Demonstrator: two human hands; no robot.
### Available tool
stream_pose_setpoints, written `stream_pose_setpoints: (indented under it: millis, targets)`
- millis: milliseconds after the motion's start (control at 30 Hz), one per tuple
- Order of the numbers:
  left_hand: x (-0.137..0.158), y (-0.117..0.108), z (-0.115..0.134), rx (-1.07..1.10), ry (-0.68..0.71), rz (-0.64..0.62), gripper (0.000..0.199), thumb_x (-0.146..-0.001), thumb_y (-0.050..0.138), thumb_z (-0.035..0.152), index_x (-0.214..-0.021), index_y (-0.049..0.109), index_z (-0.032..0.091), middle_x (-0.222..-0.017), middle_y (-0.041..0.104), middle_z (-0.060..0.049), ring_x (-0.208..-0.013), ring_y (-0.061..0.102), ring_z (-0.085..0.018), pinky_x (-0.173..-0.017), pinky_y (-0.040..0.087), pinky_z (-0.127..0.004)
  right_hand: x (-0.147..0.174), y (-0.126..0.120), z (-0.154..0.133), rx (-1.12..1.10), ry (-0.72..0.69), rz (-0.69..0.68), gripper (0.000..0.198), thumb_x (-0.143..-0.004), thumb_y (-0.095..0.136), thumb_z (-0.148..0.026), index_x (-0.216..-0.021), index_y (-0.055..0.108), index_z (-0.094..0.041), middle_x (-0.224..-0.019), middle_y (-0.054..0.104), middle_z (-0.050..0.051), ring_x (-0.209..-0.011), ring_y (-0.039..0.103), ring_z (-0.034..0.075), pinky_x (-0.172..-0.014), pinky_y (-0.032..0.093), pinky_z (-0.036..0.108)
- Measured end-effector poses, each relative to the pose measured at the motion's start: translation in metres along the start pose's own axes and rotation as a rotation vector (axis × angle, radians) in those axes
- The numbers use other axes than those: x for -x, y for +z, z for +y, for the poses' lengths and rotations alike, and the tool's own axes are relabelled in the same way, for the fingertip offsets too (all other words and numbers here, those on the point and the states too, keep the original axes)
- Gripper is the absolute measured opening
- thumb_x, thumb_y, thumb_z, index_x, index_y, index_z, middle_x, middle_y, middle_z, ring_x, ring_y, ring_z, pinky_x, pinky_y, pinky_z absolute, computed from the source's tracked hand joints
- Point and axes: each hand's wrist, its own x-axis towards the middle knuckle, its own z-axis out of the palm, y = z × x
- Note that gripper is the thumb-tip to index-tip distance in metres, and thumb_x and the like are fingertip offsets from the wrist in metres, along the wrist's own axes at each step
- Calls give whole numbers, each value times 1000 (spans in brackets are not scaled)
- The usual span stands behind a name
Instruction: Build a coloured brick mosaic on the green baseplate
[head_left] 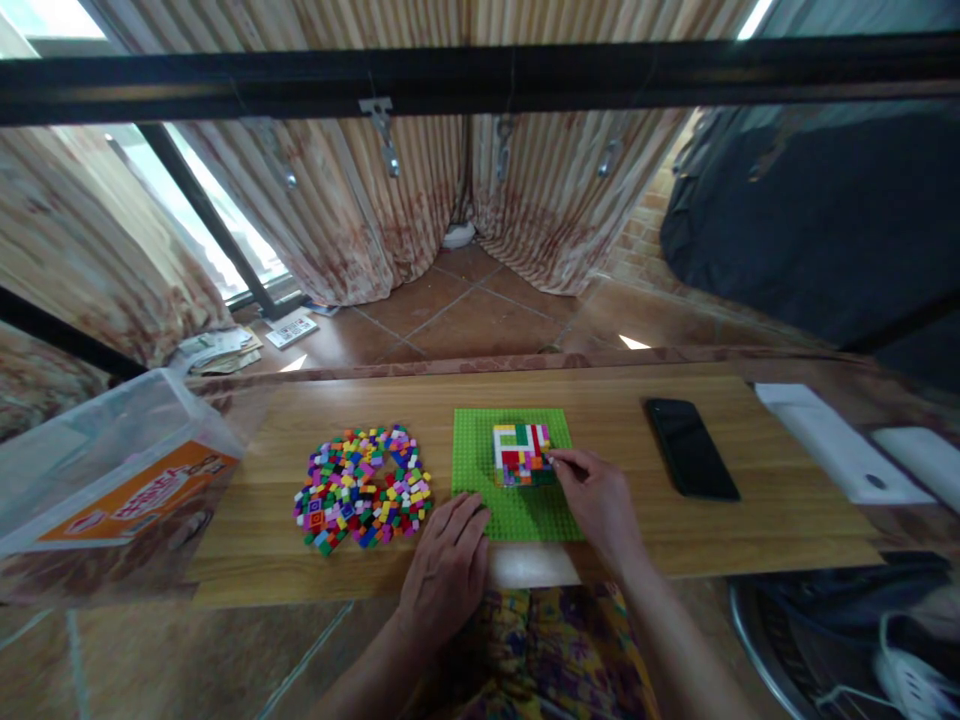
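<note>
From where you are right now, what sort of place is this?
Probably a room in someone's home, though I can't be sure: long patterned curtains hang over a tiled floor, and colorful toy bricks lie heaped on a wooden table.

Studded plastic baseplate (470,450), shiny plastic bricks (352,500), smooth wood-grain tabletop (615,410), glossy phone screen (690,448), matt cloth curtains (360,210)

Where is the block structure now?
In the head view, the block structure stands on the green baseplate, right of the loose bricks, with the right hand at its right edge.
</note>
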Motion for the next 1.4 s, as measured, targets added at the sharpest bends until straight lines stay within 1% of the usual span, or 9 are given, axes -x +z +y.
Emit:
stream_pose_setpoints:
  millis: [167,267,367,500,600,667,833,1200,1400]
  targets:
    - [1,1,-1,9,4,-6,31,-92,46,16,-121,58,17,-130,60,-10,-126,51,-25,-104,49,-47,-3,3,-4,134,-56,-11,25,-83,51,-29,-83,75,-20,-85,74,8,-76,68,21,-72,49,32]
    - [1,1,-2,13,9,3,31,-92,46,16,-120,59,17,-129,61,-10,-125,52,-25,-104,49,-47,-4,4,-5,149,-77,-11,25,-83,51,-28,-82,74,-20,-83,74,7,-75,67,21,-71,49,32]
    - [0,1,-2,20,18,20,31,-91,46,15,-120,59,18,-128,61,-10,-124,53,-25,-102,50,-47,-2,4,-2,76,-44,-18,25,-83,53,-31,-86,74,-20,-86,75,8,-76,68,21,-72,51,33]
    - [0,1,-1,21,12,26,31,-91,47,15,-120,59,18,-128,61,-10,-124,53,-25,-102,50,-47,1,4,10,-112,84,-10,30,-83,54,-37,-98,73,-18,-93,75,10,-76,69,22,-71,53,34]
    - [1,2,-1,11,8,14,31,-92,46,15,-120,59,17,-129,61,-10,-125,52,-25,-103,50,-46,0,6,18,-215,187,-7,34,-83,54,-39,-100,71,-16,-89,75,11,-67,68,20,-65,54,34]
    - [1,2,-1,5,11,7,31,-92,46,15,-120,59,17,-129,61,-10,-125,52,-25,-104,49,-47,0,8,22,-255,219,-11,34,-81,56,-39,-99,71,-15,-84,75,10,-66,67,20,-64,54,34]
    - [0,1,-1,1,16,12,31,-92,46,15,-120,59,17,-129,61,-10,-124,52,-26,-103,50,-47,-3,11,23,-300,224,9,33,-75,64,-39,-96,72,-15,-83,75,10,-72,69,22,-67,54,34]
    - [0,1,0,14,10,15,31,-92,46,15,-120,58,18,-128,61,-10,-124,52,-25,-103,49,-47,-13,8,19,-352,282,-3,36,-65,70,-38,-92,73,-15,-68,72,5,-60,64,17,-54,48,27]
    - [-1,0,0,15,-2,-6,31,-92,46,16,-120,59,17,-129,61,-10,-125,52,-25,-104,48,-46,-14,10,23,-388,293,-24,35,-64,69,-37,-91,73,-14,-66,70,4,-57,61,16,-55,47,27]
